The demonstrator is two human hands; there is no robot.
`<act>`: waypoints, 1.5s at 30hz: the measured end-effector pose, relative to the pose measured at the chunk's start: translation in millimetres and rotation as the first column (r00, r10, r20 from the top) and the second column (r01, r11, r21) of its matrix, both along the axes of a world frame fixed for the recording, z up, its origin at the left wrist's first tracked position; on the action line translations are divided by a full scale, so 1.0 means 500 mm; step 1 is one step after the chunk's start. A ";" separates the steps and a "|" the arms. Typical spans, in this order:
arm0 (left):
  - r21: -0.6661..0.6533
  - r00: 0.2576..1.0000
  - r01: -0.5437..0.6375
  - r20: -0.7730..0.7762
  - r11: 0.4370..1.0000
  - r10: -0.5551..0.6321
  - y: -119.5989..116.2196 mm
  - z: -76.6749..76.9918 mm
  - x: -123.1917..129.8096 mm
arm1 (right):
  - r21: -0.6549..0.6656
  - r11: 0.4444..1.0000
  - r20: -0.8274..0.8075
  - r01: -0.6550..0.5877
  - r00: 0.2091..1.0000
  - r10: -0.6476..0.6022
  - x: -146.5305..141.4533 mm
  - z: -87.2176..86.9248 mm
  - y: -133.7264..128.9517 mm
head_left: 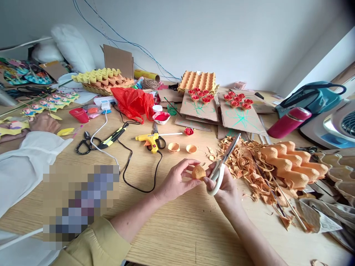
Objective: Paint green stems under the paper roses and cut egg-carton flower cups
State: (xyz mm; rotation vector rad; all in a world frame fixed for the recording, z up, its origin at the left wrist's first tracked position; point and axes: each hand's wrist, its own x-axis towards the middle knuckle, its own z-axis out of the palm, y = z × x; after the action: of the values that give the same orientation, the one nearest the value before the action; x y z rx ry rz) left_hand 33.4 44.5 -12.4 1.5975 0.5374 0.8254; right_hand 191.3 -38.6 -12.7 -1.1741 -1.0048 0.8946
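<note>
My left hand [180, 177] pinches a small orange egg-carton cup [198, 172] between thumb and fingertips, its rounded base facing up. White-handled scissors [219, 173] are in my right hand [226, 188], blades pointing up and away to the right. The right thumb and fingertips come close to the cup's edge; whether they touch it I cannot tell. Just beyond my hands sit two trimmed cups, one on the left [173, 147] and one on the right [191, 149]. Behind them lies a red-painted paper flower [189, 131].
A yellow glue gun [151, 140] with its black cord lies left of centre. Carton scraps [241, 159] and an orange egg tray [294, 162] cover the right side. Cardboard panels [241, 114] with red flowers stand behind. Another person's hand [46, 123] rests at far left.
</note>
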 end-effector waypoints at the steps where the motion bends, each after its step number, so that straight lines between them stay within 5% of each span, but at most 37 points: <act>1: -0.102 1.000 0.023 0.009 0.995 -0.022 0.000 -0.003 0.001 | 0.007 1.000 0.019 0.017 1.000 -0.017 0.000 -0.001 -0.001; 6: -0.369 0.991 0.096 0.120 0.925 -0.055 0.003 -0.012 0.008 | 0.028 0.999 0.199 0.043 0.979 -0.048 0.003 -0.001 -0.004; 12: -0.375 0.983 0.012 0.176 0.927 0.059 0.013 -0.001 0.005 | -0.039 0.999 0.456 -0.006 0.890 0.023 0.033 0.017 -0.008; 17: -0.407 0.963 -0.078 0.206 0.910 0.174 0.021 0.003 0.001 | -0.110 0.992 0.706 -0.056 0.698 0.117 0.057 0.020 -0.011; 27: -0.480 0.931 -0.027 0.307 0.877 0.197 0.023 -0.005 0.002 | -0.071 0.987 0.867 -0.146 0.480 0.134 0.047 0.010 -0.008; 45: -0.494 0.943 0.058 0.313 0.867 0.115 0.018 0.000 0.001 | 0.008 0.987 0.898 -0.163 0.434 0.065 0.045 0.007 -0.012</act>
State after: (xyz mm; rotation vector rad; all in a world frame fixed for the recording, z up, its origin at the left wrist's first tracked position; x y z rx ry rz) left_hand 33.7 53.6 -12.6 0.9495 0.4801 0.8724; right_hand 214.0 -44.5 -9.1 -1.5421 -2.0054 0.2171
